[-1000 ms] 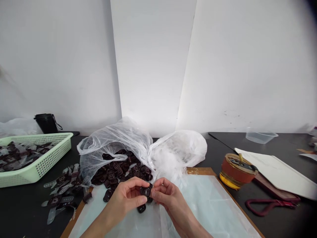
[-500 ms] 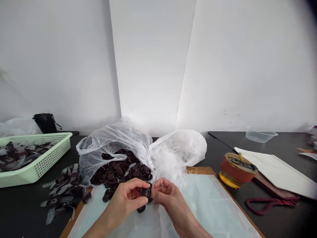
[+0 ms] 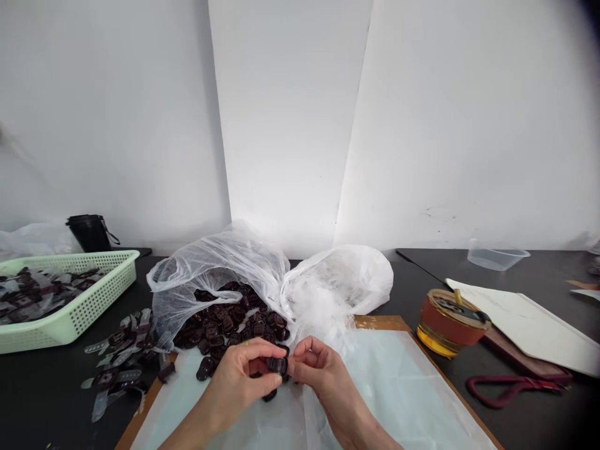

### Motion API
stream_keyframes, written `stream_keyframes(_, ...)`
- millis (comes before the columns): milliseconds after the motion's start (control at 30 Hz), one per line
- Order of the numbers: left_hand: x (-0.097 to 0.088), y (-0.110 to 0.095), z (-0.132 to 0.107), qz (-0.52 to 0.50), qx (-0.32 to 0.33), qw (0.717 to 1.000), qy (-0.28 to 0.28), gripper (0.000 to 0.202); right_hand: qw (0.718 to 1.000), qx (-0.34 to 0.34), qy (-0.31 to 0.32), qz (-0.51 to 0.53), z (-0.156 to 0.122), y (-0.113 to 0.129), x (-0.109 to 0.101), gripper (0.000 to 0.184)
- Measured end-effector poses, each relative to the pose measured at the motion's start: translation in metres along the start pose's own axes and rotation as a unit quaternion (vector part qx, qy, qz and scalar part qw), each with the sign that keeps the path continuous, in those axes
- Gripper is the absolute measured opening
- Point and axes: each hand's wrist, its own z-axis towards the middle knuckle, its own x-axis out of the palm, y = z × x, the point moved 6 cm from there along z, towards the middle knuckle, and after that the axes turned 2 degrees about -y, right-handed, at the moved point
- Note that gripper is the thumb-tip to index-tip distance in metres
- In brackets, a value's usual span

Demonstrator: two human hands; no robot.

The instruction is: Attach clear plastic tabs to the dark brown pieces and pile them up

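Between the thumb and fingers of my left hand [image 3: 237,378] is a small dark brown, glossy plastic piece [image 3: 277,365]. My right hand [image 3: 325,378] is closed in a pinch against the right side of that piece. Whatever its fingertips hold is too small to make out. Behind my hands, a pile of similar dark pieces [image 3: 220,328] spills from a clear plastic bag [image 3: 182,275]. To its right, thin translucent pieces [image 3: 316,315] spill from a white plastic bag [image 3: 370,275]. A few dark pieces lie under my hands on the pale sheet [image 3: 389,381].
At left stand a green basket [image 3: 84,312] of dark pieces with clear strips, a loose heap of the same [image 3: 122,356], and a black cup [image 3: 89,232]. At right are an amber tape roll [image 3: 450,325], red-handled scissors [image 3: 501,390], a notebook [image 3: 529,325] and a clear tub [image 3: 497,257].
The view has shifted slightly, so the surroundings sit a little further right. Both hands keep nearly the same pose, with the dark plastic piece turned slightly in the left fingers.
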Motion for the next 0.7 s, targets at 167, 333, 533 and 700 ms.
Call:
stream_keyframes(167,-0.0028,-0.0009,0.0006,0.005,-0.005,1.000,0.000,0.030,0.999,0.003,0.010,-0.038,-0.0009,0.0063,-0.0001,0.034)
stream_keyframes(333,-0.0033,0.0014,0.0012,-0.032,-0.007,0.999,0.003,0.031,1.000,0.004,0.026,-0.012,-0.0027,0.0100,0.0023,0.033)
stream_keyframes(533,-0.0017,0.0025,0.0021,-0.051,-0.006,0.999,-0.003,0.030,1.000,0.008,0.025,-0.002,-0.0012,0.0060,0.0004,0.034)
stream_keyframes(700,-0.0015,0.0033,0.0016,0.049,0.014,0.999,-0.014,0.031,0.999,0.016,0.011,-0.027,0.0015,0.0017,-0.0035,0.035)
